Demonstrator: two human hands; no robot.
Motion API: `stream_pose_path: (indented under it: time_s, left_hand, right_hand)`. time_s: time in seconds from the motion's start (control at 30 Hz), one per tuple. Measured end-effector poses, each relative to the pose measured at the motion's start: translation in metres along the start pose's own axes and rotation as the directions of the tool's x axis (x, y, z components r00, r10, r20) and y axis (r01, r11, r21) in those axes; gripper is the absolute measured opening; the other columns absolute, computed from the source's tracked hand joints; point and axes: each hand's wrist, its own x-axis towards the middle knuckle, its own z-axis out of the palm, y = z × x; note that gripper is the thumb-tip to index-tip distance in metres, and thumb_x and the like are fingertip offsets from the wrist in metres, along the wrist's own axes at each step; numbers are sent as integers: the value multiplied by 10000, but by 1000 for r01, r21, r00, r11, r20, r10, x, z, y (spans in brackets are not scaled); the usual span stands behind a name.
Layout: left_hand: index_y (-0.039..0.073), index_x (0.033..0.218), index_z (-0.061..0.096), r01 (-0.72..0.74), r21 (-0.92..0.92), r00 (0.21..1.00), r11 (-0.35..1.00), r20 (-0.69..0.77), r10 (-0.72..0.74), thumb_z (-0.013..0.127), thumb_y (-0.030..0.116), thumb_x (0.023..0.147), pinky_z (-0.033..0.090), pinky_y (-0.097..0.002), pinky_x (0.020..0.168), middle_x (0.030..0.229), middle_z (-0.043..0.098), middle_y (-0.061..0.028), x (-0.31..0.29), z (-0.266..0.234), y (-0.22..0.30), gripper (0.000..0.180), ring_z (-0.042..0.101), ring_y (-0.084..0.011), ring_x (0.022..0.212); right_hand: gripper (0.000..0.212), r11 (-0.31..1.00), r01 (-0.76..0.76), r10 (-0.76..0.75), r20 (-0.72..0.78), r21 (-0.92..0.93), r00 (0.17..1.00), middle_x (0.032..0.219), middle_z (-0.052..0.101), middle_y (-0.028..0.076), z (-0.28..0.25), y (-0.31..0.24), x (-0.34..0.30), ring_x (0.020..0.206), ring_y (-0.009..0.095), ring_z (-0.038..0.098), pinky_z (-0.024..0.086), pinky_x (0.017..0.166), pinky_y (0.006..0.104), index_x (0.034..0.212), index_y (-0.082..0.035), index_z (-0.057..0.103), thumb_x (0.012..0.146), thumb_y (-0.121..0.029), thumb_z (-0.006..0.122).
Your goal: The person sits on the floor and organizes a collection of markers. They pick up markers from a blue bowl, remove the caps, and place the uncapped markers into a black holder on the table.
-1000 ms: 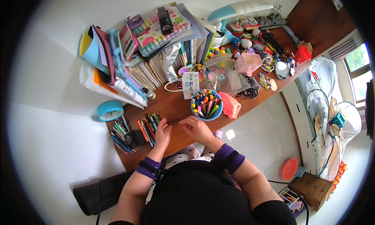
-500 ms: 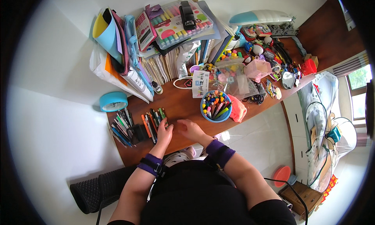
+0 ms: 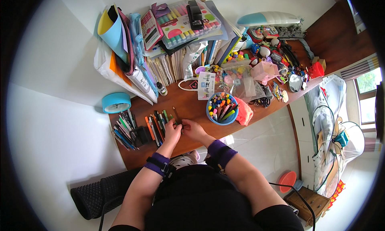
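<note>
A thin brown pencil (image 3: pixel 175 112) juts out past my fingertips over the wooden desk. My left hand (image 3: pixel 172 132) is closed with its fingertips around the pencil's lower part. Close against it is my right hand (image 3: pixel 194 131), its fingers curled in at the same spot; the pencil's near end is hidden between the two hands. Left of my left hand lies a row of pencils and pens (image 3: pixel 155 124), orange, dark and green. A black box-like holder (image 3: pixel 141 135) sits beside that row, and a pile of pens (image 3: pixel 126 130) is farther left.
To the right stands a blue round basket (image 3: pixel 209 111) full of markers, beside a coral cloth (image 3: pixel 244 112). A blue tape roll (image 3: pixel 116 103), a small bottle (image 3: pixel 161 89), books (image 3: pixel 165 69) and a marker case (image 3: pixel 188 24) are behind. Toys crowd the far right.
My left hand has moved right, away from the pencil row, and meets my right hand. A brown pencil now shows between them.
</note>
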Motion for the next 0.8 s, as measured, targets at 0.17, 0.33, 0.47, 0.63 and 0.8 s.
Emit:
stream_pose_path:
  time_s: [0.17, 0.33, 0.47, 0.63, 0.8]
  left_hand:
    - [-82, 1251, 533, 6, -31, 1000, 1000, 4, -6, 660, 240, 819, 495, -380, 881, 1198, 550, -257, 4, 16, -3, 553, 613, -332, 1031]
    - [-93, 1204, 564, 45, -41, 999, 998, -5, -45, 661, 238, 801, 489, -371, 879, 1079, 627, -231, 3, 13, -2, 530, 619, -337, 1016]
    - [-96, 1198, 568, 95, -17, 995, 995, 8, -95, 654, 235, 788, 497, -366, 836, 1017, 661, -216, 4, 12, 2, 534, 636, -323, 976]
    - [-101, 1100, 607, 181, 54, 979, 982, 91, -185, 633, 244, 799, 506, -384, 761, 967, 676, -206, 0, 10, 18, 459, 658, -309, 895]
    - [-86, 1001, 635, 248, 74, 960, 966, 111, -256, 618, 242, 818, 508, -386, 743, 926, 681, -204, -5, 11, 31, 376, 662, -305, 857]
  right_hand:
    - [539, 996, -24, 24, -4, 86, 1000, 1173, 632, 149, -1, 18, 7, 1032, 201, 638, 522, 870, 302, 1309, 39, 489, 816, -85, 667]
    - [498, 993, -93, 92, 20, 68, 996, 1109, 665, 133, 2, 5, 2, 991, 195, 654, 530, 839, 305, 1289, 19, 521, 824, -96, 658]
    - [472, 987, -119, 116, 35, 104, 993, 1072, 682, 124, 4, -3, -2, 949, 190, 663, 530, 808, 303, 1274, 3, 543, 824, -94, 648]
    - [396, 986, -101, 96, 41, 136, 995, 963, 706, 129, 5, -7, -4, 870, 217, 685, 539, 757, 328, 1150, -1, 609, 783, -134, 676]
    - [299, 998, -41, 39, -41, -45, 998, 918, 701, 176, 10, -8, -2, 867, 258, 685, 533, 743, 346, 1040, -15, 665, 768, -140, 672]
